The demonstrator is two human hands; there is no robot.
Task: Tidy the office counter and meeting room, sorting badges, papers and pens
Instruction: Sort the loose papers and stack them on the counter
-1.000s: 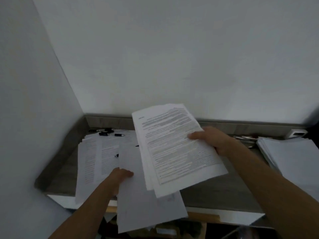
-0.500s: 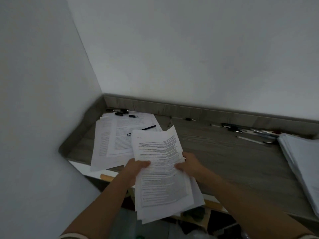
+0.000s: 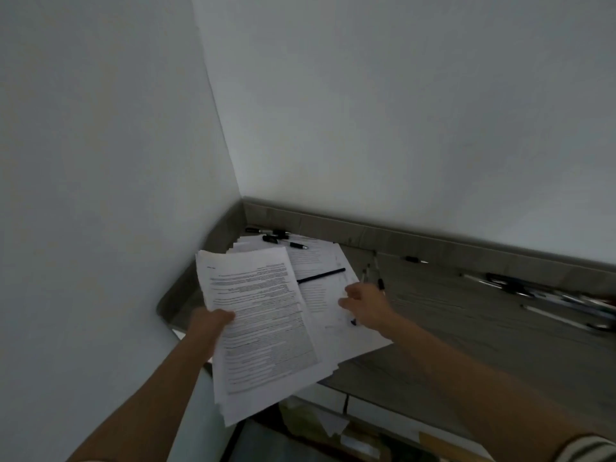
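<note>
- The left hand [image 3: 213,323] grips a sheaf [image 3: 266,328] of printed sheets at its left edge, thumb on top of the front page and fingers hidden beneath.
- The sheaf is held in the air, tilted, its lower part hanging past the front edge of the counter [image 3: 466,328].
- The right hand [image 3: 365,303] is over a pile [image 3: 328,261] of papers that lies flat on the counter. Its fingers are loosely bent and apart, and nothing shows in them, though the hand is blurred.
- Two pens [image 3: 380,282] lie just beyond its fingertips, by the pile's right edge.
- A thin black pen [image 3: 321,276] lies slantwise on the pile, partly behind the sheaf.
- More dark pens [image 3: 283,238] sit at the pile's far end in the corner.
- Blurred pens [image 3: 533,291] are scattered along the back rim to the right.
</note>
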